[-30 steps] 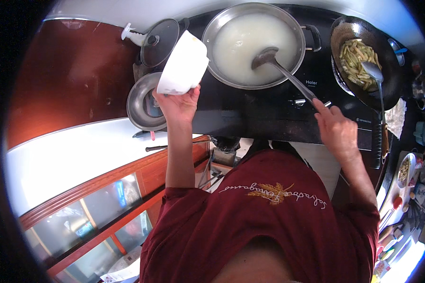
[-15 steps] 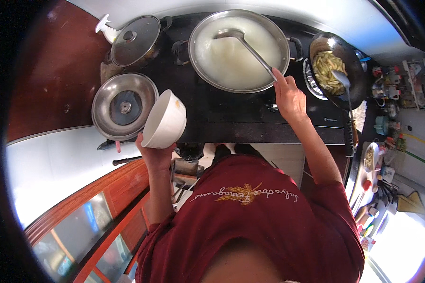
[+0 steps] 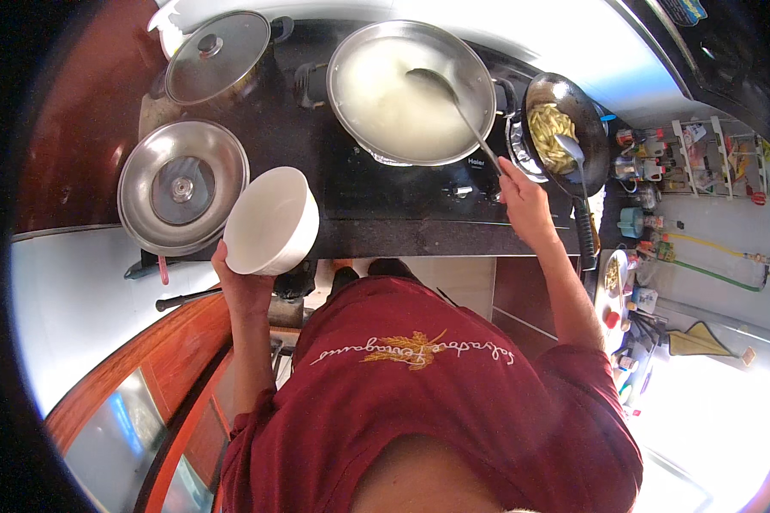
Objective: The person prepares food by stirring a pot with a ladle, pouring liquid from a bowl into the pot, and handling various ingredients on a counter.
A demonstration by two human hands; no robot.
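Observation:
My left hand (image 3: 246, 289) grips a white bowl (image 3: 269, 227) from below, at the near edge of the stove. The bowl is tilted, and no food shows inside it. With closed fingers, my right hand (image 3: 529, 205) holds the handle of a metal ladle (image 3: 473, 126). The ladle's head rests at the surface of a cloudy white liquid (image 3: 376, 90) in a wide steel pot (image 3: 352, 142). To the right sits a dark wok (image 3: 592, 120) with pale green-yellow strips of food (image 3: 549, 128) and a turner (image 3: 571, 150) leaning in it.
Left of the pot are a glass-lidded pot (image 3: 222, 64) and a steel lid with a glass centre (image 3: 137, 188). The wok's black handle (image 3: 584, 235) juts past the counter edge. A plate of food (image 3: 614, 275) and several bottles line the right side. Wooden cabinets (image 3: 180, 368) stand lower left.
The ladle's head has shifted rightward and nearer within the pot. The bowl has turned so its inside faces up more. The whole view has also shifted a little.

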